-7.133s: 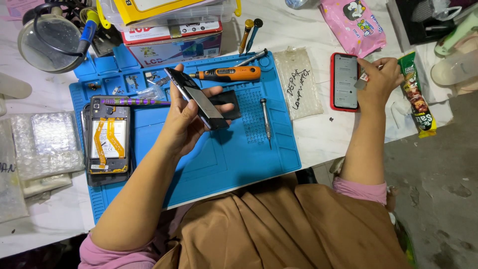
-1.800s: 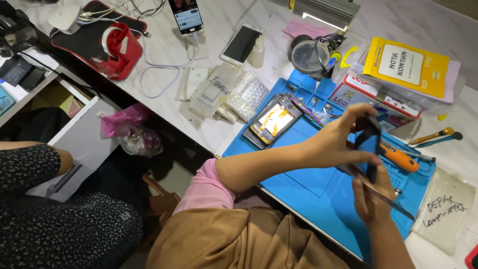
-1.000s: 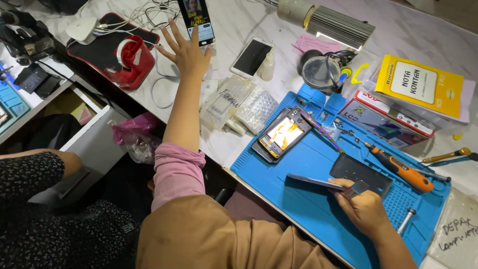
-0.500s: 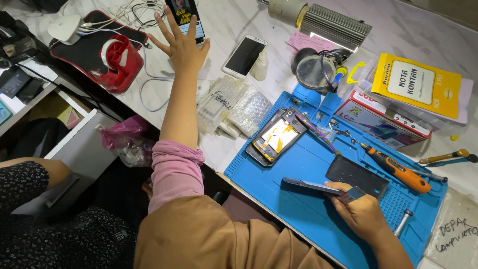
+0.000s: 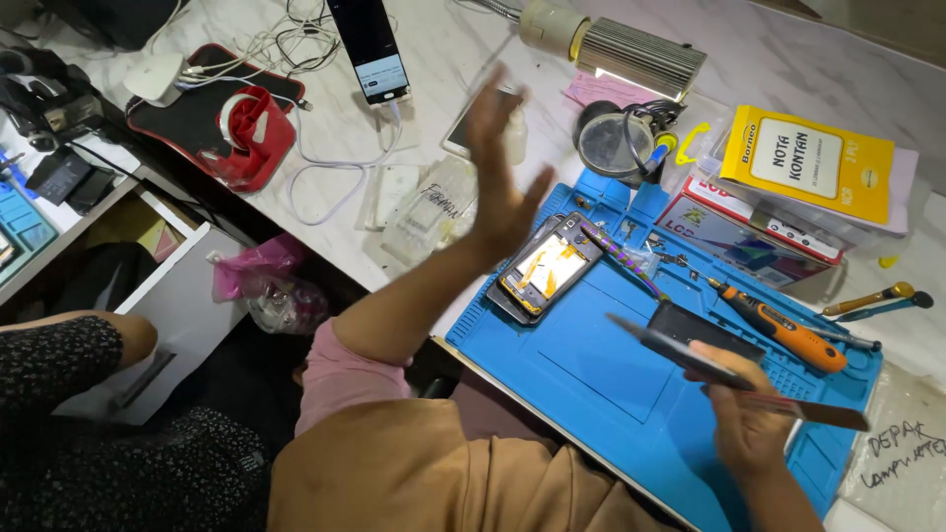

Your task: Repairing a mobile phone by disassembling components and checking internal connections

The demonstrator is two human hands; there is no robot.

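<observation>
The right hand [image 5: 754, 419] has a tight grip on a thin dark phone panel [image 5: 680, 357], held over the blue mat [image 5: 601, 379]. Farther off, the left hand [image 5: 498, 182] is open, fingers spread, above the opened phone [image 5: 544, 268] and counter [image 5: 394, 108].

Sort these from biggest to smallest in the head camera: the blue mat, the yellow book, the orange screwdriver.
1. Blue mat, by far the biggest.
2. Yellow book.
3. Orange screwdriver, the smallest, long but thin.
</observation>
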